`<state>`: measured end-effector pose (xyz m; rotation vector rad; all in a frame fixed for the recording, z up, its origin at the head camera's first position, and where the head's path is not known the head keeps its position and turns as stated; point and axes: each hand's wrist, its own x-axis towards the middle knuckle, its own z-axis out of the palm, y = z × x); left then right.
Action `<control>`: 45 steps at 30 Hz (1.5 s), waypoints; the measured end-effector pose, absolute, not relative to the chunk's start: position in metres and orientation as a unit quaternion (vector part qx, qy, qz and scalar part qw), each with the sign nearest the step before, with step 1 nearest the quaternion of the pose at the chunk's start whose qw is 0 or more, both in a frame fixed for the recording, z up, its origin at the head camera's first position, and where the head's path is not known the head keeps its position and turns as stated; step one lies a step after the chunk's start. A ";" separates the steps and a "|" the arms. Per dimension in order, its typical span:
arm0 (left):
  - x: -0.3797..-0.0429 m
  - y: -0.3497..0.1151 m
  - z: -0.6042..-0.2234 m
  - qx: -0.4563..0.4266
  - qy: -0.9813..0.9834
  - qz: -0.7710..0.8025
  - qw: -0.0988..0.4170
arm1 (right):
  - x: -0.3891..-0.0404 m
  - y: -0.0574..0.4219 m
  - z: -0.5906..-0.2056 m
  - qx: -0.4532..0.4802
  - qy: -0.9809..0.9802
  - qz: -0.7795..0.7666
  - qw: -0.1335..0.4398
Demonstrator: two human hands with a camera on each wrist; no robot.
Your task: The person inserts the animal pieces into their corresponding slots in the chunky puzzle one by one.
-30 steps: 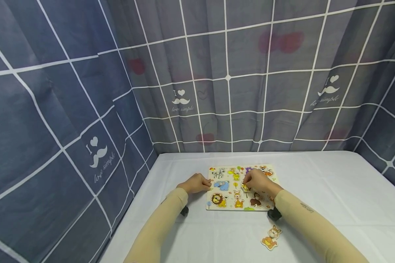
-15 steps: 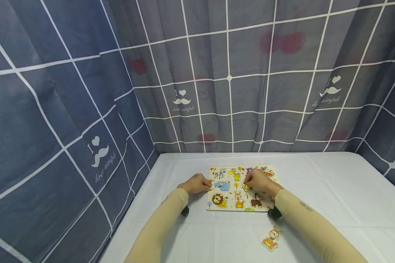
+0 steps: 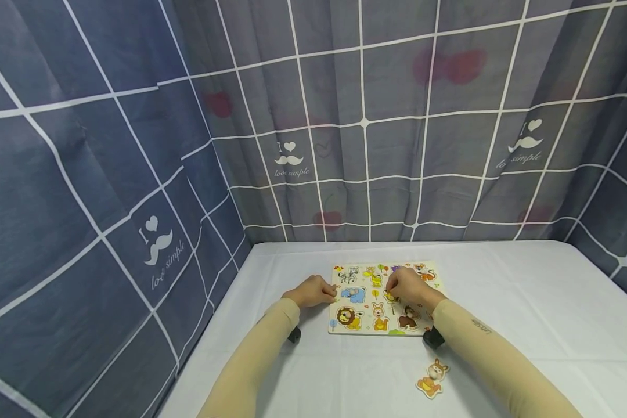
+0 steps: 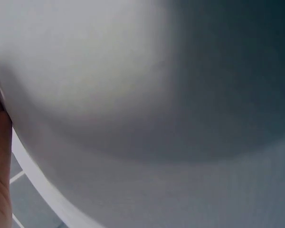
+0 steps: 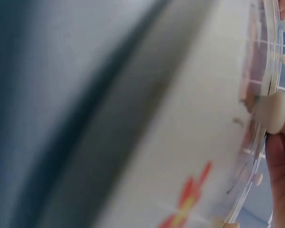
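A pale wooden animal puzzle board [image 3: 363, 307] lies on the white table, printed with small flowers and trees. At its left edge the left hand [image 3: 313, 291] grips the board with bent fingers. Over the middle row, the right hand [image 3: 410, 288] pinches a yellow puzzle piece [image 3: 390, 297], mostly covered by the fingers, so its animal cannot be told. The lion [image 3: 348, 318], blue elephant [image 3: 353, 295], zebra [image 3: 348, 275] and giraffe [image 3: 372, 277] show around it. In the right wrist view, thumb and fingers [image 5: 280, 166] are beside a pale knob [image 5: 273, 111].
A loose kangaroo puzzle piece [image 3: 431, 378] lies on the white tablecloth [image 3: 345, 377] in front of the board, near the right forearm. A dark grid-patterned curtain [image 3: 339, 151] stands behind the table and on both sides.
The right forearm has shifted very slightly left, its fingers staying at the yellow puzzle piece. The left hand keeps its place at the board's edge.
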<state>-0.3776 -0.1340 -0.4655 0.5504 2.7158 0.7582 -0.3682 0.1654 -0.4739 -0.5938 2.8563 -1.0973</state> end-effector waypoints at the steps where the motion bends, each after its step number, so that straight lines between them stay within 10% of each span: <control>1: -0.377 -0.134 -0.466 0.190 0.937 0.261 0.134 | -0.368 0.165 -0.474 -0.185 0.917 -0.353 0.016; 45: -0.381 -0.134 -0.466 0.199 0.935 0.260 0.134 | -0.369 0.166 -0.472 -0.174 0.926 -0.334 0.028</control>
